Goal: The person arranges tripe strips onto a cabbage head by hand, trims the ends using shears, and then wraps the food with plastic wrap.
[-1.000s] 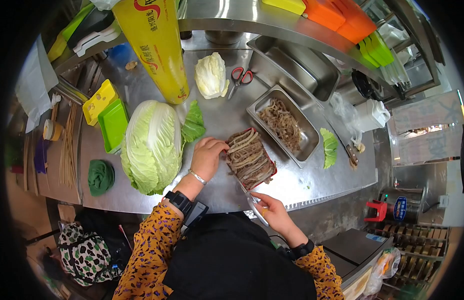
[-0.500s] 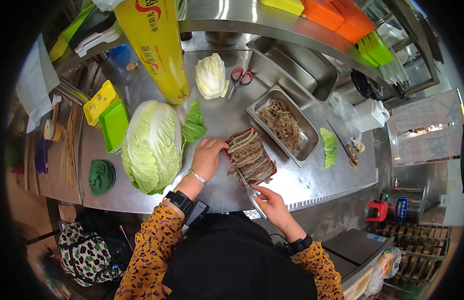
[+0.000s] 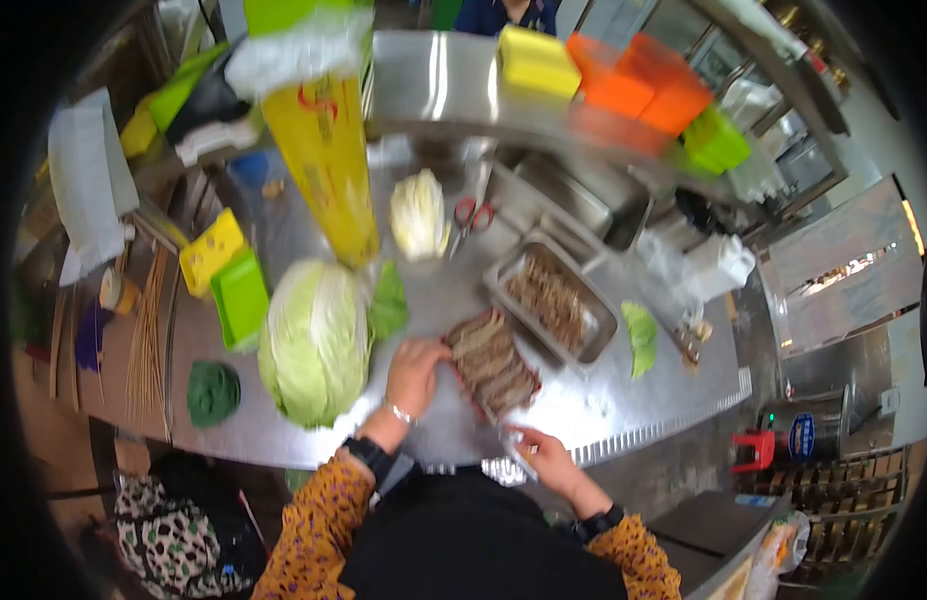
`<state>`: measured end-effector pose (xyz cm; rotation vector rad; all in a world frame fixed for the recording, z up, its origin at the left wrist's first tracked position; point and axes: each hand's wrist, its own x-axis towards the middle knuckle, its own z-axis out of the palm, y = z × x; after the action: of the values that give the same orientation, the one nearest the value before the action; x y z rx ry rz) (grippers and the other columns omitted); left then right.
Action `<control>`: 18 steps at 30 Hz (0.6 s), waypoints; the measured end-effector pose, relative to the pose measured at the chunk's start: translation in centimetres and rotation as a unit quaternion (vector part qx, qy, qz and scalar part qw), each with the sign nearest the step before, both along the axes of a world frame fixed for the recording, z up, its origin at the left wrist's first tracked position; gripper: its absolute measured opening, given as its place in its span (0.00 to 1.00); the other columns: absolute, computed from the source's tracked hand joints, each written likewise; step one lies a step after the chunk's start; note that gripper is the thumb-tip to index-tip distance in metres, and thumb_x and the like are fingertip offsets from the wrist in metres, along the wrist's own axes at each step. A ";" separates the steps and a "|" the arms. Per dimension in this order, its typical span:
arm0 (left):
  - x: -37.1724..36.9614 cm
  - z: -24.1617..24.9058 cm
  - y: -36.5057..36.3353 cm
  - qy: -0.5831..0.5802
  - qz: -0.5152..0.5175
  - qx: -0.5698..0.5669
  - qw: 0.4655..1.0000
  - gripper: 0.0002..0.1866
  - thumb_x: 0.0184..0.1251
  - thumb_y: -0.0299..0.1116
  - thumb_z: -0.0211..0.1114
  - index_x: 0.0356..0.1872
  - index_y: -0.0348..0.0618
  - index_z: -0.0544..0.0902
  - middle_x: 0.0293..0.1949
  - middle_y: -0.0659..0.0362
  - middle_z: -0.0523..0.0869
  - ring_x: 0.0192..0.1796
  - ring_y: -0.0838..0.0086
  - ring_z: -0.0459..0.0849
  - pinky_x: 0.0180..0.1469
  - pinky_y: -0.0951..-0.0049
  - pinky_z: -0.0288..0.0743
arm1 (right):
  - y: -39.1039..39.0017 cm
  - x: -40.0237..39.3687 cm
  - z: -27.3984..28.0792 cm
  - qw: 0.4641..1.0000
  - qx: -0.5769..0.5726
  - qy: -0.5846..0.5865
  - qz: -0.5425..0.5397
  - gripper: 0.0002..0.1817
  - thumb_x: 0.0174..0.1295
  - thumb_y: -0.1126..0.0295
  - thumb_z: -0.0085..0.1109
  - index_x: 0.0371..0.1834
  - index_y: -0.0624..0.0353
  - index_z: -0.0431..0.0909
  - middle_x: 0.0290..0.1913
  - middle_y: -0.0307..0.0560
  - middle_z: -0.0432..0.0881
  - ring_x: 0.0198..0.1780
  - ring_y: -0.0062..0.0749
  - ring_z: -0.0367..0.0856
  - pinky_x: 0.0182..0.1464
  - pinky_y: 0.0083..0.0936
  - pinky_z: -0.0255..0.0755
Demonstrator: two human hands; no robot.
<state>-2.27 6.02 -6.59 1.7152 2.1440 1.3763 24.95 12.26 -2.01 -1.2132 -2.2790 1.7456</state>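
A red-edged tray [image 3: 473, 399] sits on the steel table, filled with rows of brown cooked strips [image 3: 492, 360]. My left hand [image 3: 416, 372] grips the tray's left side with its fingertips at the edge. Just below the tray, my right hand [image 3: 546, 457] is closed around a shiny silver metal tool [image 3: 521, 452]. Its narrow end points toward the tray's near edge; blur hides its exact kind. Right beyond the tray stands a steel pan [image 3: 604, 338] with loose brown strips in it. A large napa cabbage [image 3: 312, 345] lies left of my left hand.
Beyond are a smaller cabbage [image 3: 419, 217], red-handled scissors [image 3: 472, 222] and an upright yellow roll [image 3: 329, 165]. A cabbage leaf [image 3: 640, 338] and a knife [image 3: 687, 348] lie right. Green cloth [image 3: 214, 392] and a green tray [image 3: 241, 300] are left. A raised shelf [image 3: 414, 80] crosses the back.
The view has tilted up, so everything on the table appears lower and a person's torso shows behind the shelf. The tool's narrow end no longer visibly overlaps the strips.
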 end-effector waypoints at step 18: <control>5.4 -1.0 -3.0 -0.158 -0.016 -0.115 0.981 0.37 0.45 0.35 0.78 0.58 0.40 0.71 0.45 0.53 0.80 0.45 0.64 0.81 0.47 0.66 0.77 | 0.6 1.3 3.1 0.991 -0.122 -0.044 -0.027 0.20 0.65 0.69 0.60 0.60 0.61 0.76 0.31 0.38 0.80 0.33 0.18 0.73 0.38 0.19 0.71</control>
<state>3.14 3.04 -7.56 1.3398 1.9991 1.2382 26.25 12.82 1.06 -1.4043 -2.1013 2.0361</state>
